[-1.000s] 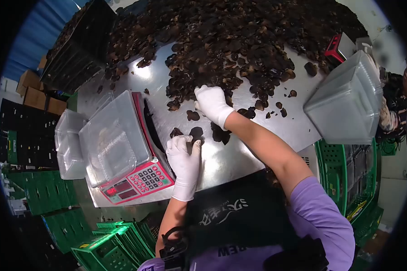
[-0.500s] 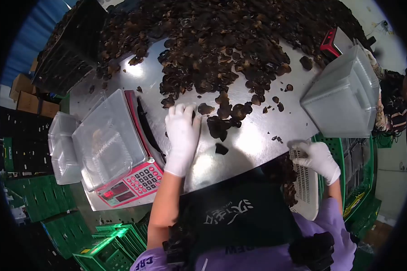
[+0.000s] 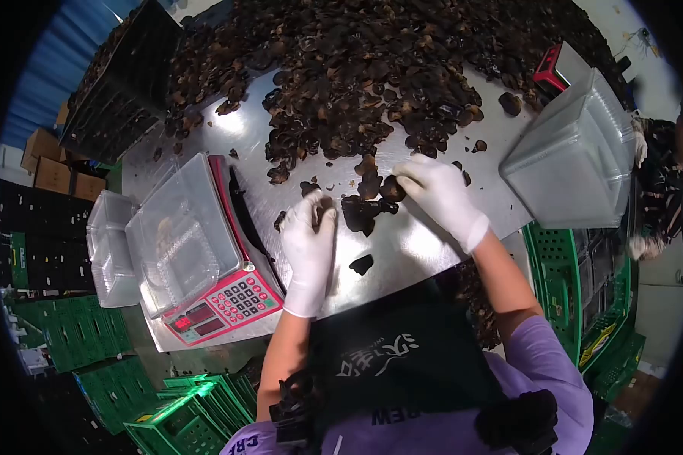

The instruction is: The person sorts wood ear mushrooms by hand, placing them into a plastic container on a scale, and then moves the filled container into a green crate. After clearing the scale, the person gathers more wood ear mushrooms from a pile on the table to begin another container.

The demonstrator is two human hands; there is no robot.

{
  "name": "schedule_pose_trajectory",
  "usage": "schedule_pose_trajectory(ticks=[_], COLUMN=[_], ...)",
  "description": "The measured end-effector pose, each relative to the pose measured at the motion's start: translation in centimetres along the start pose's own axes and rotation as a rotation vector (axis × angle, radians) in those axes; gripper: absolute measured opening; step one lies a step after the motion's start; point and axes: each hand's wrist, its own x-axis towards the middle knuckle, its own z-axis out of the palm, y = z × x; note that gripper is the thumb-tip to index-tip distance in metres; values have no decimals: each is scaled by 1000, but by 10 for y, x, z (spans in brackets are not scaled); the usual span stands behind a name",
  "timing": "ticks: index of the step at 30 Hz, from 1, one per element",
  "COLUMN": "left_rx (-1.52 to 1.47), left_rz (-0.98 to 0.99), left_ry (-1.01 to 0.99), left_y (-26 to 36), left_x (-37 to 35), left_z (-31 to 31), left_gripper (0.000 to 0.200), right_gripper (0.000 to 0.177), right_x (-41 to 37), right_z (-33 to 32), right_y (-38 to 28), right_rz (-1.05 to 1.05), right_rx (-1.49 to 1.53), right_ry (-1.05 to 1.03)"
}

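Dark wood ear mushrooms (image 3: 341, 114) lie in a large heap across the metal table (image 3: 410, 243), with loose pieces trailing toward me. My right hand (image 3: 442, 196), in a white glove, reaches in from the right, its fingertips closed on a brown mushroom piece (image 3: 391, 189) at the edge of a small cluster (image 3: 359, 214). My left hand (image 3: 310, 246), also gloved in white, rests on the table left of that cluster, fingers curled in. Whatever it may hold is hidden; a mushroom piece (image 3: 308, 187) lies just beyond its fingertips. One loose scrap (image 3: 361, 264) lies between the hands.
On the left a red scale (image 3: 239, 299) carries clear plastic boxes (image 3: 178, 227). Stacked clear boxes (image 3: 561, 167) stand at the right, before another red device (image 3: 550, 68). Green crates (image 3: 550, 258) flank the table. Another person's arm (image 3: 649, 182) shows at far right.
My right hand has left the white basket at the table's near right edge and come to the mushroom cluster. The basket is out of sight. My left hand has drawn slightly nearer, its fingers curling.
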Motion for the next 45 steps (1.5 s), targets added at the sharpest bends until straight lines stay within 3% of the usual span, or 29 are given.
schedule_pose_trajectory(ticks=[3, 6, 9, 11, 12, 15, 17, 20, 21, 22, 23, 24, 25, 26, 27, 29, 31, 34, 35, 40, 41, 44, 45], left_rx=[163, 287, 392, 516, 635, 843, 815, 502, 339, 86, 92, 153, -333, -399, -401, -100, 251, 196, 297, 486, 481, 350, 139], left_rz=[82, 79, 224, 323, 414, 482, 451, 380, 231, 269, 172, 412, 542, 607, 604, 567, 398, 269, 265, 241, 244, 228, 38], left_ry=[-178, -110, -46, -112, -99, -169, -205, -60, -261, -311, -562, -668, -667, -922, -917, -682, -212, -182, -273, -480, -479, -198, -224], left_y=[-10, -7, -20, -23, -36, -49, -51, -5, 7, 50, 58, 78, 77, 75, 76, 71, 42, -18, -26, -23, -20, -2, 17], left_x=[-25, -18, 20, 45, 54, 74, 75, 59, 48, 34, 14, 1, -15, -27, -22, 5, 36, 68, 71, 85, 85, 69, 59], left_z=[-2, -4, 12, 25, 37, 55, 58, 35, 31, 11, 27, 21, 32, 37, 36, 33, 45, 61, 67, 68, 65, 43, 33], left_gripper=[27, 29, 24, 17, 8, 7, 9, 11, 11, 11, 6, 9, 28, 35, 35, 29, 14, 10, 7, 12, 12, 13, 9], right_gripper=[21, 23, 21, 20, 21, 22, 18, 14, 15, 17, 19, 18, 18, 16, 15, 13, 8, 7, 8, 10, 10, 13, 13], right_x=[41, 64, 66, 63, 59, 37, 19, -14, -26, -35, -42, -48, -50, -49, -47, -45, -40, -22, -15, 8, 8, 4, 0], right_z=[36, 60, 81, 76, 70, 29, -3, -40, -49, -58, -66, -69, -73, -71, -70, -61, -50, -27, -24, -1, -5, -22, -28], right_y=[7, 3, 16, 19, 18, 11, 9, 31, 41, 48, 57, 77, 72, 69, 67, 74, 64, 50, 37, 29, 29, 37, 36], right_rz=[-82, 58, 3, 16, 65, 123, 374, 525, 547, 515, 482, 462, 467, 487, 507, 512, 580, 619, 582, 419, 419, 426, 507], right_rx=[-179, -295, -314, -315, -246, 28, 584, 1066, 1299, 1307, 1316, 1293, 1313, 1360, 1406, 1373, 1320, 1118, 1007, 845, 840, 785, 801], right_ry=[-90, -282, -192, -196, -141, 25, -74, -84, -71, -55, -42, -59, -18, 18, 56, 42, 69, 18, 2, -61, -58, -24, 17])
